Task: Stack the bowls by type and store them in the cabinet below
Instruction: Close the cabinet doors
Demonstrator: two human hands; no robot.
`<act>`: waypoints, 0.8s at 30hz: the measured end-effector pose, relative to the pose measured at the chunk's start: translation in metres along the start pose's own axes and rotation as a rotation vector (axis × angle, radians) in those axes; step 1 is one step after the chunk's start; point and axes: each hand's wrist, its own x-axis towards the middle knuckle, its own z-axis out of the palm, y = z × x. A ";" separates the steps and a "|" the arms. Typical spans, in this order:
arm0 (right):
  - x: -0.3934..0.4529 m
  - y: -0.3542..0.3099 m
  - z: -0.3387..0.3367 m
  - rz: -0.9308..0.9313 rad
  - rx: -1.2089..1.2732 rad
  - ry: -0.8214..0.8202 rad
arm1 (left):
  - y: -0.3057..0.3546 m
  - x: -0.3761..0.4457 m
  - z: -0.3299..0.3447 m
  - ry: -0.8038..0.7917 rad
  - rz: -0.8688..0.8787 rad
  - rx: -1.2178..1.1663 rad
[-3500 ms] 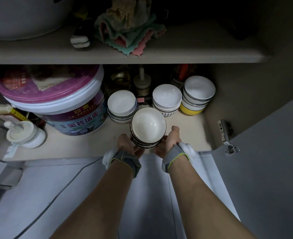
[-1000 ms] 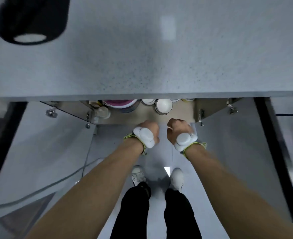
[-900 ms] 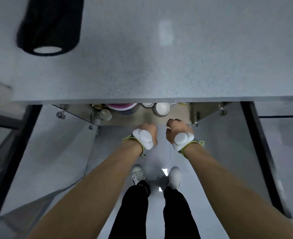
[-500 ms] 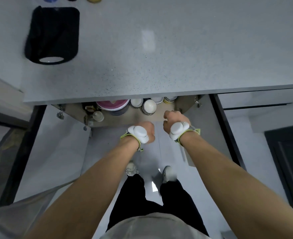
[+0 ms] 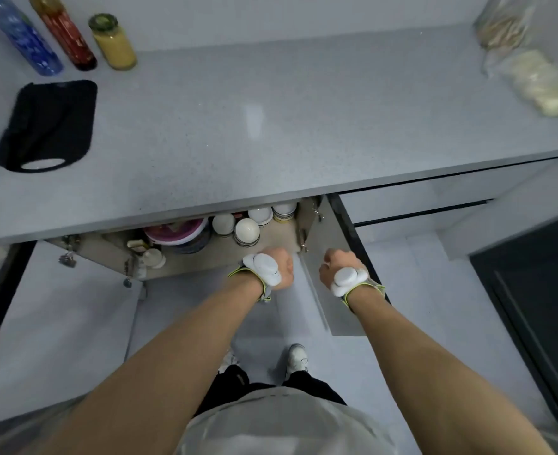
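Several stacks of white bowls stand on the lower cabinet shelf (image 5: pixel 212 261) under the grey countertop (image 5: pixel 271 126). The nearest stack of dark-banded bowls (image 5: pixel 246 232) sits in front. Behind it are a white stack (image 5: pixel 223 223), another white stack (image 5: pixel 260 215) and a stack with a yellow bowl at its base (image 5: pixel 284 212). My left hand (image 5: pixel 276 267) is a closed fist in front of the cabinet, holding nothing. My right hand (image 5: pixel 336 262) is also a closed fist, beside the open right cabinet door (image 5: pixel 336 290); whether it touches the door is unclear.
A pink-lidded bucket (image 5: pixel 176 233) and a small white jar (image 5: pixel 153 257) share the shelf at left. The left cabinet door (image 5: pixel 57 323) stands open. On the countertop are a black cloth (image 5: pixel 48 126), three bottles (image 5: pixel 61 37) at back left and bagged food (image 5: pixel 540 83) at right.
3.5 s ago both hands held the dark-banded bowl stack at the shelf; it now stands there released. My view has risen above the countertop, and my fists have spread apart, the right toward the door.
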 end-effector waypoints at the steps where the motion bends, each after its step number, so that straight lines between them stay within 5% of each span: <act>1: 0.000 0.013 0.000 0.019 0.018 0.008 | 0.009 0.002 0.003 -0.001 0.013 0.015; 8: 0.008 0.063 0.005 0.110 0.178 0.113 | 0.058 0.019 0.019 -0.035 0.114 0.150; 18: 0.012 0.070 0.026 0.329 0.253 -0.089 | 0.058 0.022 0.038 0.003 -0.005 -0.045; 24: 0.013 0.048 0.024 0.217 0.276 -0.170 | 0.026 0.013 0.044 0.005 -0.076 -0.098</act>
